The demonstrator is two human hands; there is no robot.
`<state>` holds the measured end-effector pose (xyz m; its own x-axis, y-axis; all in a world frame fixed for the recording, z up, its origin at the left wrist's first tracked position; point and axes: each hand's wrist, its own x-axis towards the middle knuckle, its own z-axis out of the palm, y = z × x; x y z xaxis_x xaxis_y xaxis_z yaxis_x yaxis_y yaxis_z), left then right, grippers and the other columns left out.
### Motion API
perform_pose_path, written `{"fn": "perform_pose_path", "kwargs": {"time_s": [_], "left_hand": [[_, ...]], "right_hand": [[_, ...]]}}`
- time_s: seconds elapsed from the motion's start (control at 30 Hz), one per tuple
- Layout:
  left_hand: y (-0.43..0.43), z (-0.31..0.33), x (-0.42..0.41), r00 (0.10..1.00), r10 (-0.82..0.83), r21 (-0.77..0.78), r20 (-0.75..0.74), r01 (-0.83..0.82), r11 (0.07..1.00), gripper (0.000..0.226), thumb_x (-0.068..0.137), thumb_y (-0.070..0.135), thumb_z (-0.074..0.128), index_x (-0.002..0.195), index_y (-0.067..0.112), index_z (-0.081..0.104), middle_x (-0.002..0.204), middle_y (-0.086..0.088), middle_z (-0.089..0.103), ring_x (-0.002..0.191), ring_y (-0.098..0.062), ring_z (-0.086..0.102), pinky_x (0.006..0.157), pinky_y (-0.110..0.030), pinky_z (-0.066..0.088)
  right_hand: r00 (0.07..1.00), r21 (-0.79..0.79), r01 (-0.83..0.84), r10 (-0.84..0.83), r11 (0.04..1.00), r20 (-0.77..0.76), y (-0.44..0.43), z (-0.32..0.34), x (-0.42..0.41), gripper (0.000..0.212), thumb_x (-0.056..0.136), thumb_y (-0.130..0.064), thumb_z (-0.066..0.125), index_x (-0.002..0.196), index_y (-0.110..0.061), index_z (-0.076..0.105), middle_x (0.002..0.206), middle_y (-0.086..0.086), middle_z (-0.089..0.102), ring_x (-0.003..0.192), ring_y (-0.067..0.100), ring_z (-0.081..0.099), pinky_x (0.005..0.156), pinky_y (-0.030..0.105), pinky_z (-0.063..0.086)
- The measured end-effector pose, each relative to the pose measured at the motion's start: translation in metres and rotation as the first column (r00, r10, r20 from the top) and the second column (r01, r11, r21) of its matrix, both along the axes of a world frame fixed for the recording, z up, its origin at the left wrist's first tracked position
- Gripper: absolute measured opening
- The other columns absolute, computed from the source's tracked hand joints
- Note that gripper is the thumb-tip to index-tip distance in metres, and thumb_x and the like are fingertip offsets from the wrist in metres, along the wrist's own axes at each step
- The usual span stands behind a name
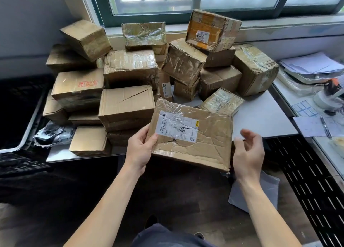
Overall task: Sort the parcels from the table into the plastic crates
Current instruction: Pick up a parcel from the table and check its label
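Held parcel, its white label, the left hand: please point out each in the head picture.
held parcel (pixel 195 153): head view, bare cardboard below the label.
white label (pixel 176 126): head view, middle of the label.
left hand (pixel 138 150): head view, back of the hand.

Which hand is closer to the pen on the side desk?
Right. The right hand is beside the held parcel, on the side toward the pen; the left hand grips the parcel's opposite edge, farther away.
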<state>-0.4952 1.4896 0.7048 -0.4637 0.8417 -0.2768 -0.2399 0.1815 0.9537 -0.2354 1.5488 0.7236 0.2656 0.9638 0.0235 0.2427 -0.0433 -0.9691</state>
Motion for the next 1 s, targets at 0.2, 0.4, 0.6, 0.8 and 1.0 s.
{"fn": "perform_pose_path", "kwargs": {"time_s": [0.2,0.4,0.6,0.8,1.0], "left_hand": [[0.013,0.017,-0.034,0.953,-0.237,0.021,-0.187,0.245,0.969,0.040,0.097,-0.003,0.066,0.123,0.028,0.071,0.116,0.005,0.078,0.112,-0.015,0.073,0.088,-0.023,0.058],[0.020,0.042,-0.053,0.839,-0.449,0.003,-0.307,0.473,0.881,0.039,0.096,0.000,0.067,0.122,0.028,0.071,0.117,0.009,0.077,0.111,-0.007,0.070,0.091,-0.019,0.054],[0.019,0.041,-0.066,0.837,-0.500,0.030,-0.224,0.518,0.855,0.039,0.093,0.004,0.068,0.129,0.017,0.069,0.126,-0.007,0.074,0.116,-0.018,0.070,0.097,-0.030,0.057],[0.018,0.041,-0.074,0.824,-0.516,0.000,-0.232,0.531,0.847,0.037,0.096,0.002,0.067,0.129,0.017,0.070,0.126,-0.007,0.074,0.116,-0.020,0.070,0.096,-0.032,0.058],[0.022,0.051,-0.065,0.806,-0.424,-0.011,-0.413,0.462,0.887,0.053,0.096,0.028,0.075,0.146,0.028,0.058,0.147,0.005,0.061,0.137,-0.005,0.054,0.115,-0.032,0.045]], "right_hand": [[0.847,0.172,-0.414,0.310,0.894,0.431,0.030,0.034,-0.026,0.028,0.101,-0.015,0.065,0.129,-0.012,0.067,0.127,-0.007,0.059,0.118,-0.001,0.052,0.099,-0.002,0.030],[0.748,-0.002,-0.538,0.479,0.843,0.459,0.035,0.028,-0.047,0.018,0.103,-0.025,0.064,0.114,-0.014,0.073,0.109,-0.003,0.071,0.100,0.013,0.066,0.093,0.031,0.054],[0.785,0.033,-0.520,0.462,0.854,0.412,0.026,0.023,-0.054,0.010,0.101,-0.020,0.068,0.095,-0.012,0.067,0.089,-0.004,0.069,0.084,0.010,0.067,0.079,0.037,0.058],[0.837,0.062,-0.465,0.416,0.883,0.356,0.021,0.019,-0.063,0.014,0.100,-0.017,0.069,0.088,-0.009,0.066,0.084,-0.005,0.066,0.077,0.009,0.065,0.071,0.029,0.056],[0.921,0.037,-0.337,0.321,0.941,0.221,0.020,0.023,-0.065,0.019,0.101,-0.017,0.067,0.085,-0.009,0.066,0.078,-0.001,0.066,0.067,0.001,0.058,0.062,0.012,0.045]]}}
